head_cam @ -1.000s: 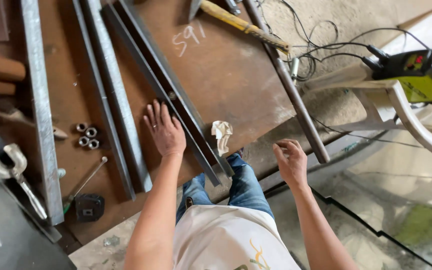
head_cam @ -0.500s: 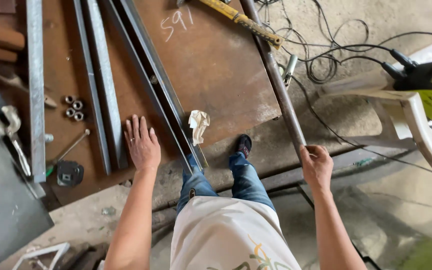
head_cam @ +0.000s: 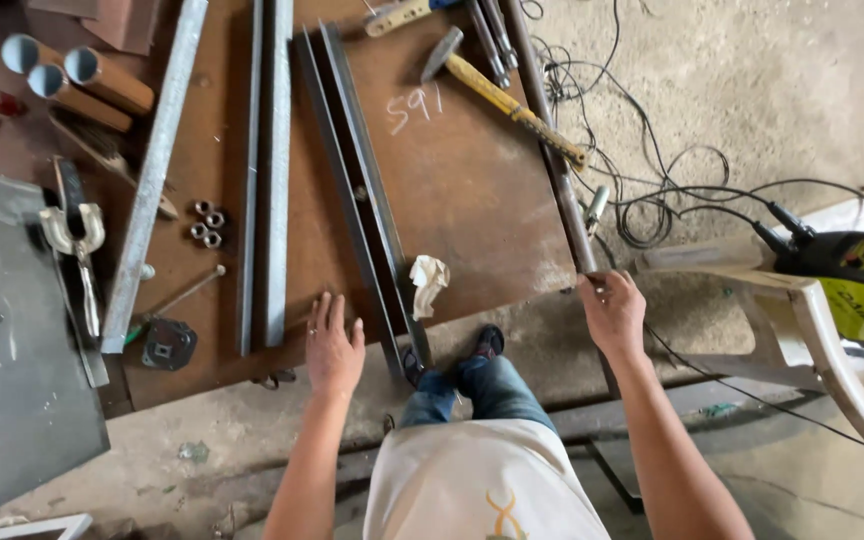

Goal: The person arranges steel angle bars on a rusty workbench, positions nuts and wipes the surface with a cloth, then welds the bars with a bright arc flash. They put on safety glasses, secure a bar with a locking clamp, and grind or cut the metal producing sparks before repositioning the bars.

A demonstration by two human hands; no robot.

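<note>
The right hand (head_cam: 612, 312) is closed around the near end of a long metal bar (head_cam: 552, 160), which lies along the rusty counter (head_cam: 472, 200) edge toward 12 o'clock. The left hand (head_cam: 334, 345) rests flat and open on the counter. The bar could slide off and knock the hammer (head_cam: 507, 95) lying across it.

- The left hand (head_cam: 334, 350) lies flat on the rusty steel plate (head_cam: 472, 200), fingers spread, just beside a dark angle bar (head_cam: 357, 190).
- The right hand (head_cam: 612, 312) is closed around the near end of a long thin steel bar (head_cam: 552, 160) at the plate's right edge.
- A crumpled white rag (head_cam: 429, 280) lies between the hands.
- A hammer (head_cam: 507, 95) with a yellow handle lies further up on the plate.
</note>
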